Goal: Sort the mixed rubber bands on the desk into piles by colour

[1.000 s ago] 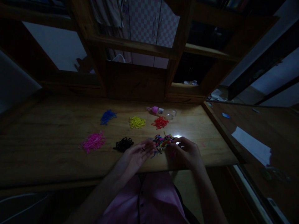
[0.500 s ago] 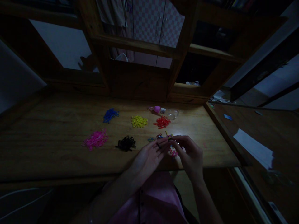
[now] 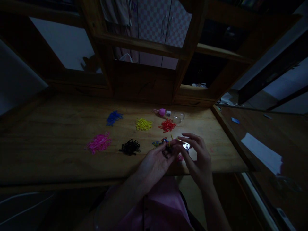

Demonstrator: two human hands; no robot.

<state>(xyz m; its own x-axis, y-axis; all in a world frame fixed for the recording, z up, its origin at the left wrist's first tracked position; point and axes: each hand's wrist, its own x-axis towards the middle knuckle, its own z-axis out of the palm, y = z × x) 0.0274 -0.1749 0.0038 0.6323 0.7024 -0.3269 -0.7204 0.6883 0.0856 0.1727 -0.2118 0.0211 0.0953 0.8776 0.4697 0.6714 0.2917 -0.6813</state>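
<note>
My left hand [image 3: 155,162] and my right hand [image 3: 198,157] meet over a small mixed pile of coloured rubber bands [image 3: 161,142] near the front of the wooden desk [image 3: 60,160]. The left fingertips pinch small bands, one dark and one yellowish. The right thumb and forefinger pinch at the same spot while the other fingers spread. Sorted piles lie beyond: pink [image 3: 98,143], black [image 3: 130,147], blue [image 3: 113,117], yellow [image 3: 143,124] and red [image 3: 167,125].
A clear bottle with a pink cap [image 3: 169,114] lies on its side behind the red pile. Wooden shelving [image 3: 144,77] rises at the back of the desk. A second surface on the right carries a white sheet [image 3: 261,152]. The room is dim.
Both hands have lifted slightly and drawn toward me from the mixed pile, which looks smaller and more scattered. The pinch between the two hands is now raised above the desk.
</note>
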